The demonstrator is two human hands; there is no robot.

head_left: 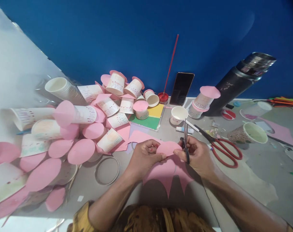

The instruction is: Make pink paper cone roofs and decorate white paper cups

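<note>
My left hand (146, 154) pinches a pink paper sheet (168, 172) near a rounded part (169, 147) that stands up between my hands. The sheet hangs toward me with jagged cut edges. My right hand (197, 154) is closed around small black scissors (185, 141), whose blades point up away from me beside the pink paper.
A heap of paper cups with pink paper discs (88, 119) covers the left. Red-handled scissors (223, 149), a phone (181, 88), a dark flask (235, 82), a white cup (179, 114), a wire ring (107, 170) and coloured paper (151, 117) lie around.
</note>
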